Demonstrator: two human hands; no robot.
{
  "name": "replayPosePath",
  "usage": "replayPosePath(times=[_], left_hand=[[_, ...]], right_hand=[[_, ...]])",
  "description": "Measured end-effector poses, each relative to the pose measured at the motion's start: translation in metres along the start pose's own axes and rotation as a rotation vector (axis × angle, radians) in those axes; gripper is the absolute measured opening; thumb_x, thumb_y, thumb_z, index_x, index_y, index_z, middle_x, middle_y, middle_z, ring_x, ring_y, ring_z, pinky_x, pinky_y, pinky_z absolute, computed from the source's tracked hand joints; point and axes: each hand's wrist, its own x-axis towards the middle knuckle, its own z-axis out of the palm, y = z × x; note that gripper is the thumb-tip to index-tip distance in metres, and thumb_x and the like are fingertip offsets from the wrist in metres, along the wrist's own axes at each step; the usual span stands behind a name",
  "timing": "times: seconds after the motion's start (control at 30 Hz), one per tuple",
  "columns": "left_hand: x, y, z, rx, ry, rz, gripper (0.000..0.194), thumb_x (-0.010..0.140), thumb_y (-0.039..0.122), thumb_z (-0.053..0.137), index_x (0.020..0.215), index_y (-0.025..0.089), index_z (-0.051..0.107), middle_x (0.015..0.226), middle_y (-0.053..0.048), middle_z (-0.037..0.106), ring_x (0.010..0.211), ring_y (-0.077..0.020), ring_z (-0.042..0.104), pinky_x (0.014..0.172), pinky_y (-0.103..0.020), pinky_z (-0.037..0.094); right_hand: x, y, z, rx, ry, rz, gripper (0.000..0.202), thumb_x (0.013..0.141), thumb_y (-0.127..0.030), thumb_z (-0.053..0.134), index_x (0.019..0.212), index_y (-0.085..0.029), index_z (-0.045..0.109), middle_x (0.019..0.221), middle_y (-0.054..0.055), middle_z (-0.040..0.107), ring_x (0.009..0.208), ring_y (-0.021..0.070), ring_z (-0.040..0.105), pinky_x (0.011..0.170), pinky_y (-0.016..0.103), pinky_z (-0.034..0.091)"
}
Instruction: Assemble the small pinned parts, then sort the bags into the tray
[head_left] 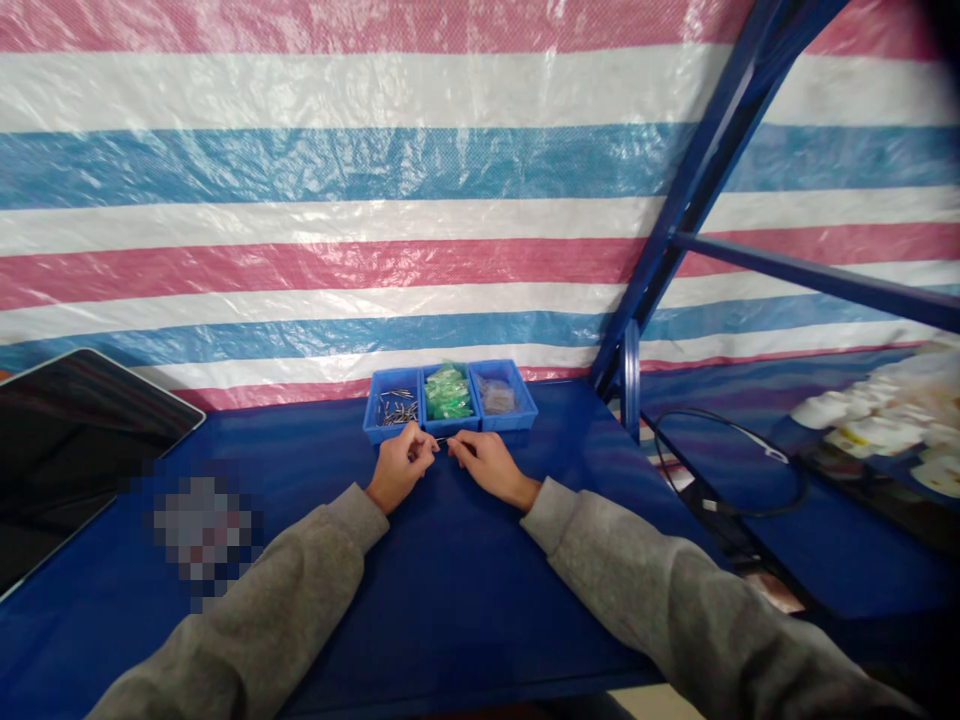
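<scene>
Left hand (399, 468) and right hand (491, 466) pinch a slim dark piece (442, 440) between fingertips, close to three rectangular blue plastic bins (511, 423), probably for easy reach.

the left hand (400, 466) and right hand (491, 466) pinch a thin dark piece (442, 439) before three blue bins (513, 422) holding slim metal parts (402, 413), green packets (448, 392) and clear packets (497, 398).
</scene>
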Motion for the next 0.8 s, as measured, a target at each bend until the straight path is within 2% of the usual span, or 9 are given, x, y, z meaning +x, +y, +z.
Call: replayPosePath(times=[0.17, 0.27, 0.37, 0.47, 0.6, 0.8], left_hand=[[0.0013, -0.0014, -0.0006, 0.077, 0.032, 0.011, 0.018, 0.088, 0.031, 0.047, 0.080, 0.016, 0.054, 0.053, 0.005, 0.053, 0.044, -0.0074, 0.049, 0.050, -0.019, 0.042], [0.0023, -0.0001, -0.0014, 0.147, 0.067, 0.102, 0.020, 0.088, 0.032, 0.049, 0.082, 0.016, 0.058, 0.066, 0.000, 0.060, 0.056, -0.0098, 0.054, 0.057, -0.020, 0.043], [0.0035, 0.0005, -0.0023, 0.176, 0.085, 0.178, 0.021, 0.087, 0.032, 0.051, 0.083, 0.017, 0.063, 0.078, -0.003, 0.064, 0.066, -0.0121, 0.057, 0.064, -0.022, 0.044], [0.0042, -0.0015, -0.0020, 0.136, 0.100, 0.146, 0.020, 0.086, 0.034, 0.053, 0.087, 0.017, 0.065, 0.079, -0.002, 0.067, 0.062, -0.0114, 0.057, 0.062, -0.022, 0.045], [0.0039, -0.0052, -0.0005, 0.064, 0.086, 0.073, 0.022, 0.085, 0.035, 0.054, 0.094, 0.018, 0.063, 0.067, 0.001, 0.065, 0.052, -0.0093, 0.056, 0.055, -0.020, 0.044], [0.0031, -0.0053, -0.0007, 0.029, 0.049, 0.050, 0.023, 0.085, 0.035, 0.055, 0.098, 0.017, 0.060, 0.059, 0.004, 0.061, 0.046, -0.0073, 0.051, 0.051, -0.017, 0.042]], right_hand=[[-0.0001, 0.0008, 0.0007, -0.001, -0.004, 0.000, 0.031, 0.092, -0.031, 0.041, 0.072, -0.018, 0.061, 0.061, -0.001, 0.059, 0.055, 0.0108, 0.053, 0.057, 0.020, 0.036], [-0.0002, -0.0001, -0.0001, 0.015, 0.000, 0.005, 0.029, 0.092, -0.030, 0.041, 0.074, -0.018, 0.061, 0.062, -0.001, 0.060, 0.057, 0.0110, 0.054, 0.058, 0.020, 0.037], [-0.0004, -0.0004, -0.0009, 0.050, 0.040, 0.034, 0.021, 0.091, -0.029, 0.042, 0.090, -0.019, 0.060, 0.062, -0.003, 0.059, 0.057, 0.0114, 0.054, 0.060, 0.020, 0.038], [-0.0008, -0.0005, -0.0014, 0.070, 0.064, 0.055, 0.020, 0.090, -0.029, 0.043, 0.102, -0.019, 0.057, 0.058, -0.004, 0.056, 0.054, 0.0117, 0.053, 0.058, 0.021, 0.038], [-0.0018, -0.0026, -0.0021, 0.072, 0.057, 0.023, 0.019, 0.090, -0.030, 0.045, 0.098, -0.019, 0.057, 0.058, -0.004, 0.055, 0.052, 0.0111, 0.051, 0.055, 0.020, 0.037], [-0.0042, -0.0063, -0.0015, 0.044, 0.011, -0.066, 0.023, 0.091, -0.034, 0.044, 0.092, -0.018, 0.061, 0.060, -0.003, 0.056, 0.053, 0.0107, 0.051, 0.058, 0.020, 0.037]])
